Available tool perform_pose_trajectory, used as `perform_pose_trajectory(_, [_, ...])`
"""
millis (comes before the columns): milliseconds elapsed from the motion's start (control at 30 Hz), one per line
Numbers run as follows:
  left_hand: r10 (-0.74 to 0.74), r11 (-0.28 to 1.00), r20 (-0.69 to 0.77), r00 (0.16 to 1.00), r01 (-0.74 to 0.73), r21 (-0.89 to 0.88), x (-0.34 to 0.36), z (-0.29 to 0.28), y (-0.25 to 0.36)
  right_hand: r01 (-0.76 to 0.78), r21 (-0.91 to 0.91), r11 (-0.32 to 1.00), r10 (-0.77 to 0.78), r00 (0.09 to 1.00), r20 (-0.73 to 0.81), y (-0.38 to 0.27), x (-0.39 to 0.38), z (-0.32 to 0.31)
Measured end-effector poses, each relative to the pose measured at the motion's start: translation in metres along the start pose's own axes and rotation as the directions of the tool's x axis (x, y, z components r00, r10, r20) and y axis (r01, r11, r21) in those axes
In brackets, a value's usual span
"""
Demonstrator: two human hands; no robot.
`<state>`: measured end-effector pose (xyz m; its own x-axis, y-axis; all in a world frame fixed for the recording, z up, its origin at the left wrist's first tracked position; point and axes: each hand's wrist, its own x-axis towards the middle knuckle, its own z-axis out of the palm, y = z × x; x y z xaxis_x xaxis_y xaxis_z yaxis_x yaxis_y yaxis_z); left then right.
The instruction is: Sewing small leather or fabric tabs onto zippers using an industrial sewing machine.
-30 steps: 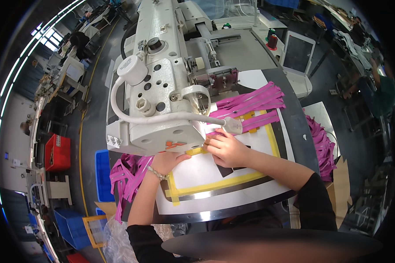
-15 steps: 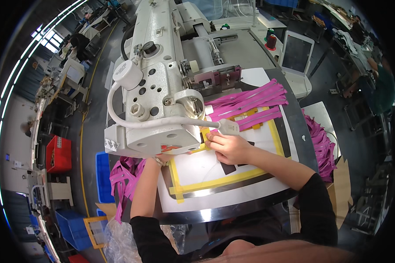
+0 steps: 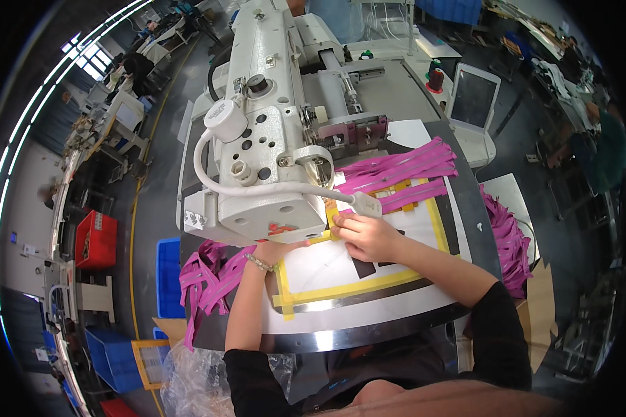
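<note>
A large white sewing machine [image 3: 264, 146] stands over a work plate [image 3: 368, 306] framed with yellow tape. My left hand [image 3: 278, 249] reaches under the machine head; its fingers are hidden there. My right hand [image 3: 365, 235] rests on the plate beside the machine's front, fingers pinched at a yellow tape corner and a small piece below the white cable plug [image 3: 366, 203]. Whether it grips anything I cannot tell. Pink fabric strips [image 3: 403, 170] lie fanned on the plate behind my right hand.
More pink strips hang off the left edge [image 3: 209, 278] and pile at the right [image 3: 511, 240]. A white tablet screen [image 3: 474, 101] stands back right. A blue crate [image 3: 167, 278] and red box [image 3: 94, 240] sit on the floor left. A clear plastic bag [image 3: 188, 375] lies near my left elbow.
The view has shifted, so the machine sits more to the right. My left hand has slid further under the machine head. My right hand stays at the tape corner.
</note>
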<state>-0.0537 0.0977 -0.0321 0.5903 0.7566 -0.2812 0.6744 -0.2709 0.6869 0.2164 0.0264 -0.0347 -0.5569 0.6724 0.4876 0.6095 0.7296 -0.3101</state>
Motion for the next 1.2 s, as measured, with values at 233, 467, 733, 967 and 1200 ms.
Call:
perform_pose_trajectory(233, [0.145,0.974,-0.23,0.962,-0.097,0.206,-0.03,0.015,0.02,0.008,-0.108,0.994,-0.004,0.999,0.04,-0.02,-0.016,0.004])
perform_pose_trajectory(467, [0.158,0.918,-0.306,0.939,-0.026,0.395,-0.032,0.024,0.04,0.062,-0.207,0.976,-0.052,0.997,0.056,-0.018,-0.01,0.005])
perform_pose_trajectory(733, [0.315,0.866,-0.437,0.842,-0.067,0.495,-0.035,0.034,0.027,-0.085,-0.063,0.994,0.083,0.996,-0.036,0.002,0.016,-0.003])
perform_pose_trajectory(967, [0.326,0.876,-0.44,0.836,-0.093,0.473,-0.035,0.037,0.022,-0.393,-0.274,0.878,0.33,0.911,-0.249,0.024,0.048,-0.004])
perform_pose_trajectory(1200, [0.324,0.872,-0.484,0.813,-0.058,0.486,-0.038,0.04,0.022,-0.352,-0.281,0.893,0.393,0.914,0.104,-0.015,0.031,-0.017])
